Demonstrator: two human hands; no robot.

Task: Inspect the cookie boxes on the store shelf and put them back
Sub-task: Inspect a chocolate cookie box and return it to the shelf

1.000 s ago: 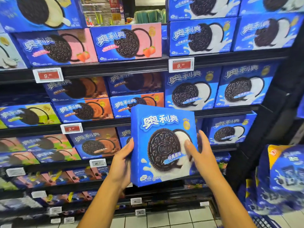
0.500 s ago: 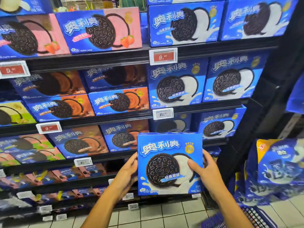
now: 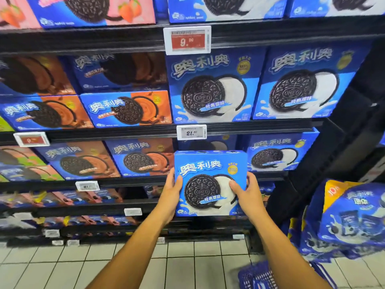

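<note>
Store aisle, dark shelves stacked with cookie boxes; one blue box goes back to its slot.
The left hand (image 3: pixel 171 193) grips the blue cookie box's (image 3: pixel 210 183) left edge and the right hand (image 3: pixel 246 193) curls round its right edge, thumb on the front. It hangs upright before the shelf (image 3: pixel 270 175) gap under the 21.50 price tag (image 3: pixel 191 132), beside a matching box (image 3: pixel 279 154). Best kept square, slid straight in, bottom edge clearing the shelf lip.

The scene is evenly and brightly lit from above. Shelf undersides are shadowed. Blur is seen at the left and right edges, where lines are bent by wide-angle distortion.
</note>
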